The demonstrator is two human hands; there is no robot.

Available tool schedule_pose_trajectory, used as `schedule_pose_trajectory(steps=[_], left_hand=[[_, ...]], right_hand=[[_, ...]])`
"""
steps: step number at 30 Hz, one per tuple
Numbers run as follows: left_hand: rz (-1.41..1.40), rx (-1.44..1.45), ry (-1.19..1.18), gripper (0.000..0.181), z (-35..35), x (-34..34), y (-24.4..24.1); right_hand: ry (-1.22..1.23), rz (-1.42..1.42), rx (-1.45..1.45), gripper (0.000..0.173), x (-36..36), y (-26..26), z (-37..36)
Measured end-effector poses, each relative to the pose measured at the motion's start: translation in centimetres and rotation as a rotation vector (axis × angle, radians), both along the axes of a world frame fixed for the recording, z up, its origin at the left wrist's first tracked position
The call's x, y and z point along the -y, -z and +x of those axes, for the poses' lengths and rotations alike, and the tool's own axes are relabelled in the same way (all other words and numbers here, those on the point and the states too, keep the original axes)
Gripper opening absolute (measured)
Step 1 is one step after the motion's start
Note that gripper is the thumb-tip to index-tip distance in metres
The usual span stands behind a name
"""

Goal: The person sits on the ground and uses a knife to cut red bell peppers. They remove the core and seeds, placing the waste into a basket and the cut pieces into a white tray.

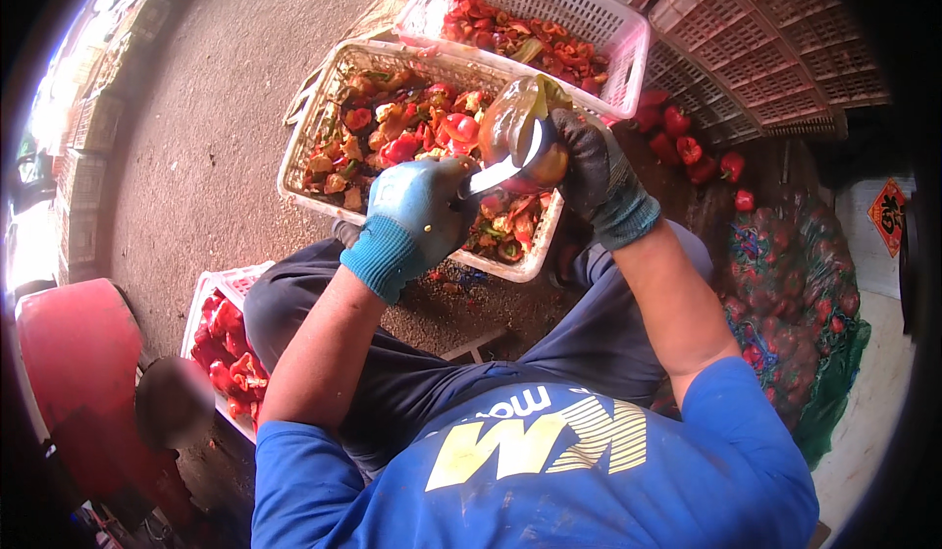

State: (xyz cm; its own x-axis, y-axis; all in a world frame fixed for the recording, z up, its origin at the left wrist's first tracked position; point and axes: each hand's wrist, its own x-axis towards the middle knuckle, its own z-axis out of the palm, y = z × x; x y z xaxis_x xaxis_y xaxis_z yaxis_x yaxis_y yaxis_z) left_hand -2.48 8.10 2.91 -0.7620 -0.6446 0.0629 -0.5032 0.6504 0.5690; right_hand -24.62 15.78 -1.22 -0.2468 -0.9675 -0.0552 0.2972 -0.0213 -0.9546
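My left hand [423, 203], in a light blue work glove with a knit cuff, grips a knife [504, 174] by its handle. The blade lies against a large brownish-green and red bell pepper [515, 126]. That pepper is held in my right hand [600, 166], which wears a dark, soiled glove. Both hands are above a dirty white plastic crate [313, 111], which holds red pepper scraps, pale seed cores [386, 111] and green stems. My gloves cover most of the knife's handle and part of the pepper's side.
Behind stands a pinkish-white crate [629, 56] of red pepper pieces. Cut red peppers [228, 335] fill another crate at left. Whole red peppers [689, 150] lie right, near mesh sacks of peppers [780, 269] and stacked crates [765, 48]. A large red object [81, 372] is at lower left.
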Motion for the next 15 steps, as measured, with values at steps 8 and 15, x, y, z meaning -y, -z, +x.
schedule_pose_trajectory(steps=[8,15], left_hand=[[0.098,-0.078,0.049,0.013,0.3,1.0,1.3],[0.279,-0.153,0.128,0.016,1.4,2.3,1.7]], right_hand=[[-0.271,0.037,0.005,0.033,-0.8,-1.6,1.3],[-0.460,0.001,-0.230,0.033,-1.0,-3.8,2.0]])
